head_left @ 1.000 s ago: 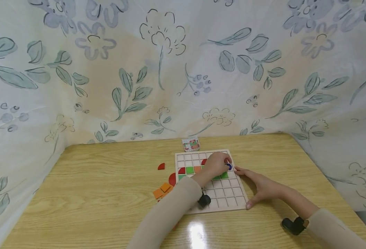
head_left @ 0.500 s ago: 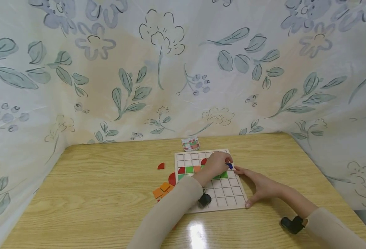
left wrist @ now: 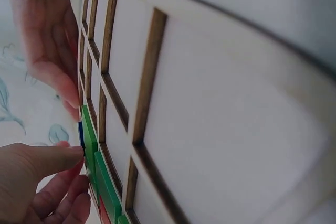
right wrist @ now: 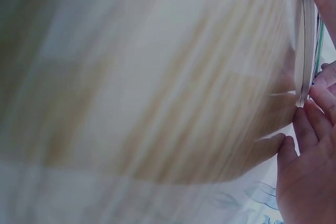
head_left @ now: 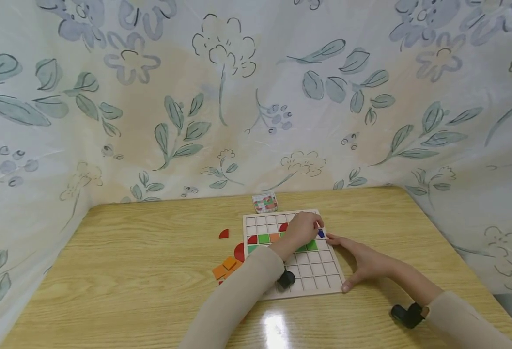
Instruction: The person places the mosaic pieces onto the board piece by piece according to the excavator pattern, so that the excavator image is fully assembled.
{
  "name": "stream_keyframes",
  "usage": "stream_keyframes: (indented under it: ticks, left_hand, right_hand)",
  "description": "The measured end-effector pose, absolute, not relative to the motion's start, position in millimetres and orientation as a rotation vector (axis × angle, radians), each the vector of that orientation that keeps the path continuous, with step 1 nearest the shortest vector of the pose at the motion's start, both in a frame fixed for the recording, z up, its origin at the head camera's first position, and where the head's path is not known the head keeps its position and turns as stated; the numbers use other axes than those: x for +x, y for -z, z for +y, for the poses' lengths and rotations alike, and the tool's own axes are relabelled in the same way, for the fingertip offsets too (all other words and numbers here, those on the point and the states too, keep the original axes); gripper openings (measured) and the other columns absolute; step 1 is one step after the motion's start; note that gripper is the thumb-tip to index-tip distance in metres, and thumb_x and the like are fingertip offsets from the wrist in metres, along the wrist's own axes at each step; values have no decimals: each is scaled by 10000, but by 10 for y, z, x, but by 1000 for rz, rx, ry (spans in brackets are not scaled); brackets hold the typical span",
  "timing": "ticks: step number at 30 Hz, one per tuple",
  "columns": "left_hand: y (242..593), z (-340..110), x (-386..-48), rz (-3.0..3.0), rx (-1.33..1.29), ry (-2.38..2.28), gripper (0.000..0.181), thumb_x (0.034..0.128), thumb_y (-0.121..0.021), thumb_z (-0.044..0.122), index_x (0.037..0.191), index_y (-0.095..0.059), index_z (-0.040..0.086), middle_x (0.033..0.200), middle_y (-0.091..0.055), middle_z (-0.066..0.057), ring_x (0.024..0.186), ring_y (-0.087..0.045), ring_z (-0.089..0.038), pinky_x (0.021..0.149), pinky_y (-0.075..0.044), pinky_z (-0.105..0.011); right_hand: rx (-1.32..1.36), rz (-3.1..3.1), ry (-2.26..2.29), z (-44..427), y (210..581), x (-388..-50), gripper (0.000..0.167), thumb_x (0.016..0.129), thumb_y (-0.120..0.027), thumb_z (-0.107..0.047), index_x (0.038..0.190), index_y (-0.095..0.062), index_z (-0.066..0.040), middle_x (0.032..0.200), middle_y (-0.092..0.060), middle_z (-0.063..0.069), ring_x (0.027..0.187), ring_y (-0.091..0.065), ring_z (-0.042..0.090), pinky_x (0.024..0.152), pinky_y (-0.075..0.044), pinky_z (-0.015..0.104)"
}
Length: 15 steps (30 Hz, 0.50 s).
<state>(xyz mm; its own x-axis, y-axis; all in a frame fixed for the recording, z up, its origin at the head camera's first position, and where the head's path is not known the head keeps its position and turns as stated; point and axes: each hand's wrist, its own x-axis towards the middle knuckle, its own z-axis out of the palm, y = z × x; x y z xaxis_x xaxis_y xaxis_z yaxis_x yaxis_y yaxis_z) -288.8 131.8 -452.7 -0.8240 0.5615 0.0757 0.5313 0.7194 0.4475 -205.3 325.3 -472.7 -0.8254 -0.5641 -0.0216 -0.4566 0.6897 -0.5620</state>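
Observation:
My left hand (head_left: 300, 229) reaches across a pale wooden grid board (head_left: 315, 282), its thumb and fingers pinching a small dark blue tile (head_left: 321, 233) near the board's right side. Seen from the left wrist, the blue tile (left wrist: 81, 135) stands by the thumb tip, beside a green tile (left wrist: 89, 137) in the grid. Its exact shape is partly hidden by the fingers. My right hand (head_left: 366, 261) lies spread along the board's right edge, thumb at the near corner and fingertips farther up. In the right wrist view, the right hand's fingers (right wrist: 310, 135) touch that edge.
Red, green and orange tiles fill some middle cells, such as a green square (head_left: 263, 238). Left of the board lie a loose red quarter-circle (head_left: 224, 234), a larger red piece (head_left: 239, 251) and several orange squares (head_left: 228, 264). A pattern card (head_left: 265, 202) sits behind the board.
The blue tile has turned in my left fingers and shows a different outline. My left hand stays over the same cells, and the right hand keeps its place on the edge.

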Motion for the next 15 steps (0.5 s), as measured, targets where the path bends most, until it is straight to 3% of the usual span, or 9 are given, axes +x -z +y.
stream_keyframes:
  ticks: [9,15]
  left_hand:
    - [4527,1305,-2895,2872,928,-686,129,854,-623,122,931,-687,204,778,-613,96,701,-521,-46,597,-409,-160]
    - [4399,1146,-2895,2794,1010,-724,131,861,-644,235,984,-677,204,903,-669,74,813,-599,-66,744,-461,-199]
  right_hand:
    - [-855,2709,846,3238,4719,-2050,1052,538,-819,-519,1380,-365,-81,1495,-266,121,1335,-258,379,1037,-164,159]
    - [-864,2706,862,3249,4729,-2045,1039,543,-821,-511,1375,-370,-82,1492,-269,126,1331,-265,378,1018,-148,110]
